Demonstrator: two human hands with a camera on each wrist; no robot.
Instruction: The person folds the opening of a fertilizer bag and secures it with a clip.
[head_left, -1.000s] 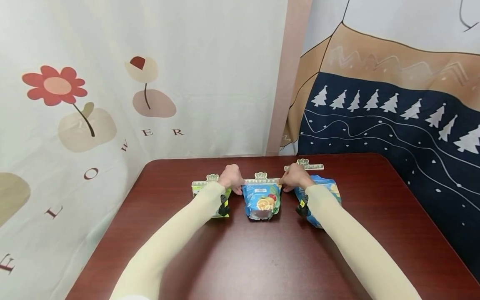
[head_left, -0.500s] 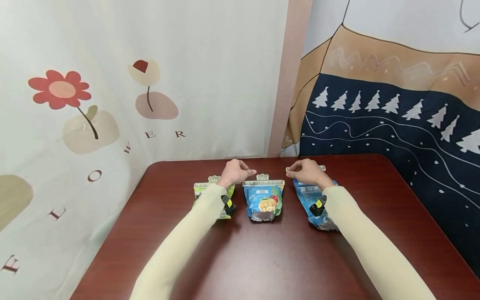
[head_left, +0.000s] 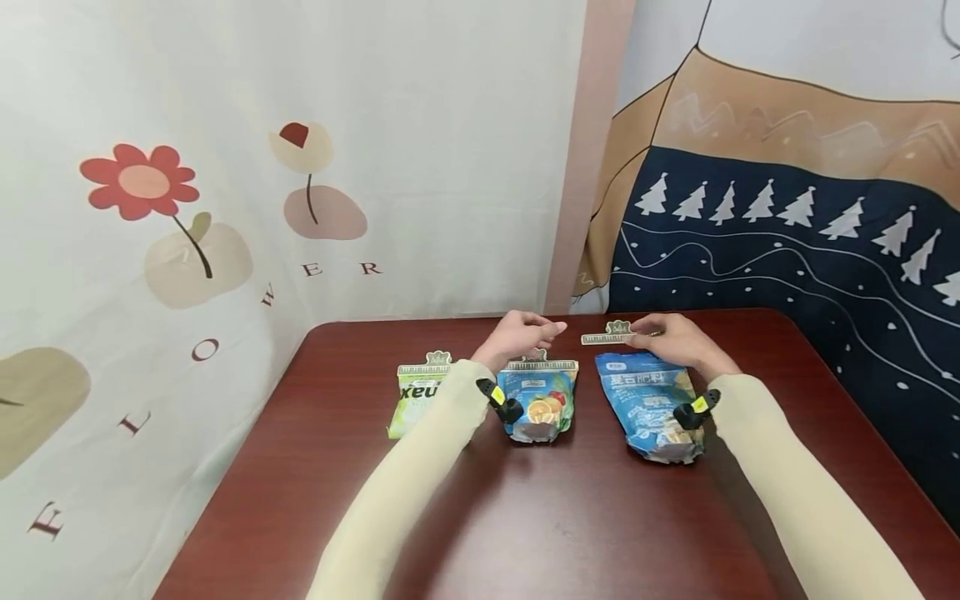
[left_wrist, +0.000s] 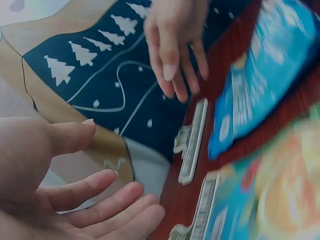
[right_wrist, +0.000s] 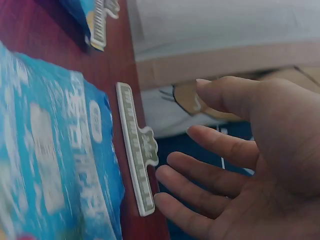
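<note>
My left hand hovers above the middle blue pouch, which has fruit printed on it and a ruler-edged clip along its top. In the left wrist view its fingers are spread and hold nothing. My right hand is over the top of the larger blue bag. Beyond that bag lies a loose clip, apart from it. The right wrist view shows the right fingers relaxed beside this clip, with nothing gripped; whether a fingertip touches it I cannot tell.
A green bag with its own clip lies at the left, partly covered by my left sleeve. All of these are near the back edge of the dark red table. Printed curtains hang behind it.
Both hands have moved right. The left hand has left the gap between the green bag and the middle pouch; the right hand has drawn away from the middle pouch's clip, its fingers loosening.
</note>
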